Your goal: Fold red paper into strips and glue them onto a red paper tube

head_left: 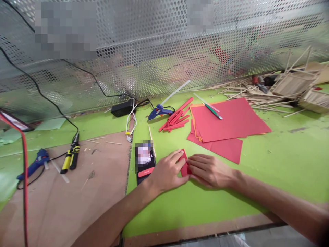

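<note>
A small folded piece of red paper (184, 168) lies on the green tabletop between my hands. My left hand (168, 172) is on its left side, fingers bent over it and thumb at its lower end. From the right, my right hand (207, 169) presses on the paper's edge with its fingers held together, covering part of it. Just beyond them are several folded red paper strips (177, 120) in a loose pile. Sheets of red paper (231, 118) are stacked farther right, with orange edges showing and a green craft knife (212, 111) on top.
A phone (145, 171) lies beside my left forearm. Behind it are a blue glue gun (159, 112) and a black power adapter (122, 108). Another blue glue gun (34, 164) and yellow-black pliers (71, 157) lie left. Thin wooden sticks (246, 91) are heaped by the perforated metal panel (154, 44).
</note>
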Demonstrator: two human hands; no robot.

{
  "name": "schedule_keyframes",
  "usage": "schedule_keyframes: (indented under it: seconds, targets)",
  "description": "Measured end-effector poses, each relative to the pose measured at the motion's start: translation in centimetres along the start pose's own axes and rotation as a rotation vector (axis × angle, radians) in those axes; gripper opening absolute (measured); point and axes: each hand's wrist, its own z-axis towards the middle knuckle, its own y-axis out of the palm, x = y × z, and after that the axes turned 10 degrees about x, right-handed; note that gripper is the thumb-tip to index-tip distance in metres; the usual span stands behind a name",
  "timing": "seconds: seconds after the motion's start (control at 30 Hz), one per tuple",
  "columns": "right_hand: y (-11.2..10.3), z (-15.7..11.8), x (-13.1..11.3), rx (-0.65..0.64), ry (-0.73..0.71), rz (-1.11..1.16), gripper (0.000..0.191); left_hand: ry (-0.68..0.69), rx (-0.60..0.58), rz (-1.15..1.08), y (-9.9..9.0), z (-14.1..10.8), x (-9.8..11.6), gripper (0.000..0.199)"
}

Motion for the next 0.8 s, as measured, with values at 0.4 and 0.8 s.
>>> schedule_keyframes:
  seconds: [0.4,0.8]
  targets:
    - [0.7,1.0,0.2,-0.067,0.155,-0.094,0.039,0.023,0.015,-0.004,0.2,-0.1,-0.2,0.056]
    - [0.6,0.7,0.1,-0.092,0.078,-0.131,0.04,0.011,-0.005,0.007,0.0,-0.1,-0.2,0.054]
